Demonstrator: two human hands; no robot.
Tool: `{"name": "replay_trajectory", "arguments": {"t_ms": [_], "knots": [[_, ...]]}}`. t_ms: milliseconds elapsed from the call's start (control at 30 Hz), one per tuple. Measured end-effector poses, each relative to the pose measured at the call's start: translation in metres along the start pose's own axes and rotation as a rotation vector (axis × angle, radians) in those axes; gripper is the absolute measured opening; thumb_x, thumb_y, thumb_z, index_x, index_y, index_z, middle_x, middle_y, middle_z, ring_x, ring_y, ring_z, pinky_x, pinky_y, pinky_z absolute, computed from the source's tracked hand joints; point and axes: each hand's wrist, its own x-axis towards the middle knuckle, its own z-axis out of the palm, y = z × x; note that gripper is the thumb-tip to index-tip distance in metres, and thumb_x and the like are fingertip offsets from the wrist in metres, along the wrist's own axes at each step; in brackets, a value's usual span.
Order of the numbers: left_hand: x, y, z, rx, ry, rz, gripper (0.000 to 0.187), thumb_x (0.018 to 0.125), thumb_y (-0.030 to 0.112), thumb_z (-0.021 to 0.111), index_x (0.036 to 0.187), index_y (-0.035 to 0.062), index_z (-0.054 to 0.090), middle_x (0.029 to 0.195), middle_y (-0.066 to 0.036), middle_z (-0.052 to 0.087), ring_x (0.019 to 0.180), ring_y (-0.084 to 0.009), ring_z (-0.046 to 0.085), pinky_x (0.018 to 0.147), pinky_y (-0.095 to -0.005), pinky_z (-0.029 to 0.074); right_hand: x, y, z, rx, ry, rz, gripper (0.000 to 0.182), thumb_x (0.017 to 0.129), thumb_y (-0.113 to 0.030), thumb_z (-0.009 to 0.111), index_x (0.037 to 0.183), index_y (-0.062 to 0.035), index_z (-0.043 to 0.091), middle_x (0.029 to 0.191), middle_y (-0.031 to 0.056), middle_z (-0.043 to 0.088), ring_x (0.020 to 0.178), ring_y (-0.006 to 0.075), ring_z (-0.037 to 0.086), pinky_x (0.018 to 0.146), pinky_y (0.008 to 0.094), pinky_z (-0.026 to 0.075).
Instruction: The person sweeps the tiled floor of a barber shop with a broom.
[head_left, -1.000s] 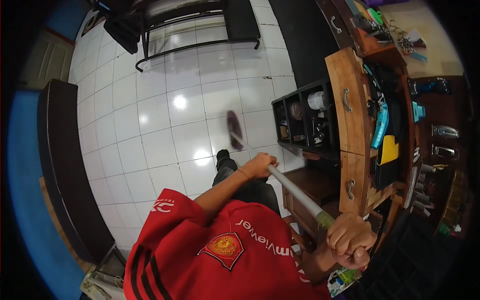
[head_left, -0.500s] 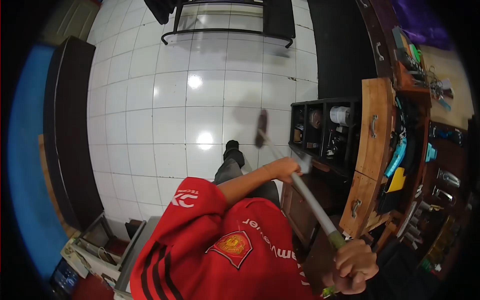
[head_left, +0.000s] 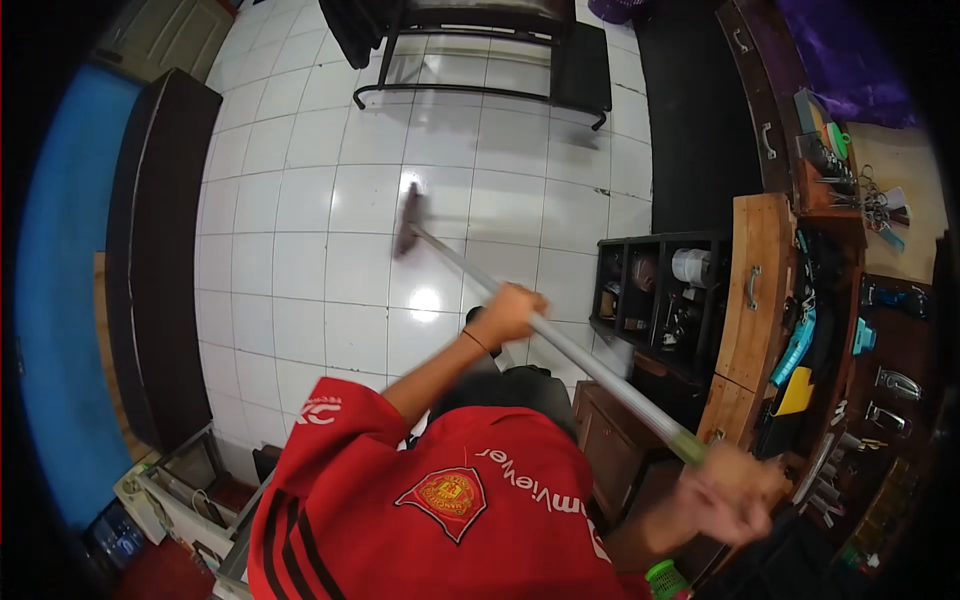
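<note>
A broom (head_left: 590, 363) with a long grey handle slants across the middle of the head view. Its dark brown head (head_left: 410, 222) is on the white tiles, ahead and to the left. My left hand (head_left: 510, 310) is closed round the handle partway down the shaft. At the upper end, by a green section, my right hand (head_left: 735, 492) is wrapped round the handle; motion blurs its fingers.
White tiled floor (head_left: 290, 205) spreads ahead. A black metal-framed bench (head_left: 470, 92) stands at the far side. On the right are a black compartment shelf (head_left: 655, 300) and wooden drawers (head_left: 750, 310); a long dark cabinet (head_left: 165, 270) lines the left.
The broom head has swept left across the tiles, away from the black shelf. My left hand has moved left and up with the handle; my right hand has shifted slightly right.
</note>
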Motion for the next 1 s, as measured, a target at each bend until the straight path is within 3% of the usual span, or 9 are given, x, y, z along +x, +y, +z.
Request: {"name": "replay_trajectory", "arguments": {"t_ms": [67, 167, 233, 300, 433, 567, 600, 767, 1000], "knots": [[0.029, 0.071, 0.002, -0.16, 0.02, 0.154, 0.017, 0.068, 0.019, 0.062, 0.061, 0.0088, 0.05, 0.058, -0.009, 0.052, 0.057, -0.0303, 0.054, 0.055, -0.041, 0.043, -0.008, -0.084, -0.03, -0.467, 0.0, -0.131, 0.018, 0.074, -0.021, 0.049, 0.068, -0.0082, 0.038, 0.05, -0.0019, 0.036, 0.041, 0.0102, 0.037, 0.039, 0.0193, 0.035], [0.063, 0.119, 0.042, -0.363, -0.007, 0.184, 0.023, 0.075, 0.022, 0.058, 0.059, 0.0065, 0.051, 0.055, -0.014, 0.052, 0.055, -0.0353, 0.053, 0.053, -0.0444, 0.043, 0.033, -0.081, 0.064, -0.263, -0.255, -0.366, 0.023, 0.085, -0.013, 0.045, 0.065, -0.0034, 0.04, 0.045, 0.0029, 0.04, 0.032, 0.0118, 0.037, 0.033, 0.0255, 0.033], [0.086, 0.112, 0.064, -0.404, -0.065, 0.164, 0.027, 0.077, 0.024, 0.055, 0.057, 0.0063, 0.052, 0.055, -0.015, 0.053, 0.056, -0.0371, 0.054, 0.054, -0.0458, 0.044, 0.022, -0.059, 0.011, -0.36, -0.526, -0.47, 0.018, 0.083, -0.013, 0.049, 0.072, 0.0007, 0.048, 0.045, 0.0007, 0.035, 0.041, 0.0162, 0.043, 0.038, 0.0267, 0.038], [0.105, 0.095, 0.089, -0.426, -0.285, 0.164, 0.03, 0.076, 0.024, 0.056, 0.054, 0.0053, 0.052, 0.056, -0.017, 0.054, 0.059, -0.0387, 0.055, 0.055, -0.0465, 0.044, 0.047, -0.023, 0.044, -0.641, -0.536, -0.196, 0.023, 0.075, -0.011, 0.055, 0.061, -0.0097, 0.036, 0.042, -0.0046, 0.037, 0.033, 0.0096, 0.038, 0.034, 0.0212, 0.035], [0.115, 0.052, 0.108, -0.236, -0.344, 0.034, 0.019, 0.071, 0.022, 0.058, 0.06, 0.0058, 0.059, 0.061, -0.018, 0.057, 0.064, -0.0371, 0.058, 0.06, -0.0446, 0.047, 0.063, -0.008, -0.056, -0.379, -0.243, -0.147, 0.016, 0.079, -0.014, 0.041, 0.065, -0.0079, 0.039, 0.04, 0.0037, 0.044, 0.034, 0.0114, 0.045, 0.036, 0.0265, 0.042], [0.108, -0.034, 0.107, -0.095, -0.325, -0.121, 0.019, 0.06, 0.025, 0.063, 0.067, 0.0082, 0.063, 0.068, -0.015, 0.061, 0.069, -0.0363, 0.059, 0.065, -0.0449, 0.048, 0.074, 0.067, -0.108, 0.085, -0.063, -0.168, 0.019, 0.082, -0.018, 0.041, 0.065, -0.0112, 0.036, 0.041, -0.0019, 0.036, 0.034, 0.0105, 0.034, 0.036, 0.024, 0.029], [0.112, -0.038, 0.093, -0.032, -0.392, -0.151, 0.018, 0.059, 0.025, 0.063, 0.067, 0.0092, 0.064, 0.068, -0.015, 0.062, 0.069, -0.0359, 0.06, 0.065, -0.0446, 0.048, 0.072, 0.081, -0.119, -0.411, 0.031, -0.333, 0.017, 0.081, -0.017, 0.039, 0.066, -0.0092, 0.037, 0.042, -0.0009, 0.036, 0.033, 0.0112, 0.032, 0.037, 0.0251, 0.03], [0.152, -0.052, 0.062, 0.215, -0.469, -0.242, 0.015, 0.059, 0.024, 0.062, 0.065, 0.0097, 0.063, 0.069, -0.014, 0.062, 0.068, -0.0357, 0.059, 0.066, -0.0444, 0.048, 0.113, 0.092, -0.128, 0.209, 0.171, 0.01, 0.017, 0.077, -0.011, 0.043, 0.063, -0.0045, 0.038, 0.043, 0.0052, 0.037, 0.037, 0.0168, 0.037, 0.039, 0.0308, 0.035], [0.272, 0.083, 0.017, -0.192, 0.238, 0.076, 0.037, 0.068, 0.024, 0.074, 0.064, 0.0049, 0.043, 0.059, -0.008, 0.047, 0.053, -0.0268, 0.045, 0.057, -0.0345, 0.04, 0.211, -0.017, -0.106, -0.164, -0.177, -0.285, 0.023, 0.075, -0.017, 0.05, 0.057, -0.0073, 0.04, 0.045, 0.0026, 0.039, 0.038, 0.0161, 0.039, 0.04, 0.0276, 0.036]]}}
